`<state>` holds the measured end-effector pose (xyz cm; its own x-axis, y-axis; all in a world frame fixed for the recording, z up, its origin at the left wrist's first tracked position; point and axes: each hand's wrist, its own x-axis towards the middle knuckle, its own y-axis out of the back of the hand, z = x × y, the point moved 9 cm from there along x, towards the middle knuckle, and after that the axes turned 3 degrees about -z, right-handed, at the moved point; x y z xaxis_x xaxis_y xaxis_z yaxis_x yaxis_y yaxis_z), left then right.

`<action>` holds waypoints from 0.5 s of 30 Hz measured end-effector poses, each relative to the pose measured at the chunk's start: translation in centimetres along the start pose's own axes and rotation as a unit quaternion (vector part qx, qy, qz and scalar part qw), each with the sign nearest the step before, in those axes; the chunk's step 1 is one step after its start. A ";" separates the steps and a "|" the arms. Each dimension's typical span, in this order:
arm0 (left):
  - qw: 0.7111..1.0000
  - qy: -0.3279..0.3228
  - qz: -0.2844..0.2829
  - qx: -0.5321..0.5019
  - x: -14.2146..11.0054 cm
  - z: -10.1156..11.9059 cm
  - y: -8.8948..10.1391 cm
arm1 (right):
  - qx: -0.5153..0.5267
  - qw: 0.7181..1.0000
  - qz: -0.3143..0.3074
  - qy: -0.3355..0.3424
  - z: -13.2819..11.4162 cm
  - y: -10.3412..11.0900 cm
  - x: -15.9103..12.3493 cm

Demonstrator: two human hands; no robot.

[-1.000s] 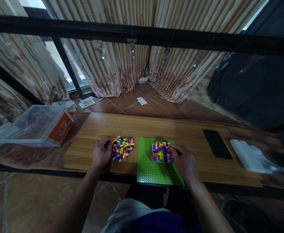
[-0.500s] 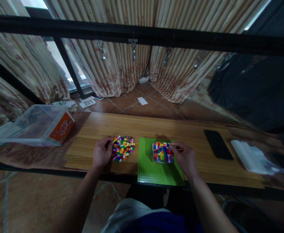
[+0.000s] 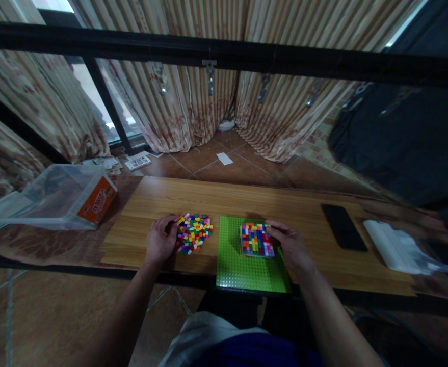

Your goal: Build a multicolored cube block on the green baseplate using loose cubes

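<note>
A green baseplate (image 3: pixel 242 267) lies at the front edge of a wooden table (image 3: pixel 254 204). On it stands a square block of multicoloured bricks (image 3: pixel 256 239). My right hand (image 3: pixel 290 247) rests against the block's right side, fingers curled along its edge. Left of the plate lies a loose pile of small coloured bricks (image 3: pixel 193 233). My left hand (image 3: pixel 160 241) sits at the pile's left edge, fingers bent and touching the bricks; whether it holds one is hidden.
A clear plastic box with an orange label (image 3: pixel 63 196) lies on its side at the left. A black phone (image 3: pixel 342 219) and a white packet (image 3: pixel 397 247) lie on the right. Striped curtains and a black bar stand behind the table.
My right hand has slid slightly back and right along the block's side. The left hand and the brick pile have stayed put.
</note>
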<state>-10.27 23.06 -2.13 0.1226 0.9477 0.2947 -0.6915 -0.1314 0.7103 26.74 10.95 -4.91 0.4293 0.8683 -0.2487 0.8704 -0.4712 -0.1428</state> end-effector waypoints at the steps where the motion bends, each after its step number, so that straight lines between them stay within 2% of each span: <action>1: 1.000 -0.001 0.000 0.001 0.0 0.0 0.0 | 0.007 1.000 0.000 -0.004 0.1 0.0 0.0; 11: 1.000 -0.007 -0.004 0.005 0.0 -0.2 -0.2 | 0.038 0.999 0.002 -0.009 -0.2 -0.1 -0.2; 15: 1.000 -0.012 -0.002 0.006 0.1 -0.2 -0.1 | 0.063 0.996 0.053 0.025 -1.4 1.3 -0.6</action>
<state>-10.33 23.21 -2.32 0.1425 0.9411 0.3066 -0.6825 -0.1309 0.7191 27.96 10.00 -3.59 0.5314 0.8176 -0.2215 0.7838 -0.5738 -0.2375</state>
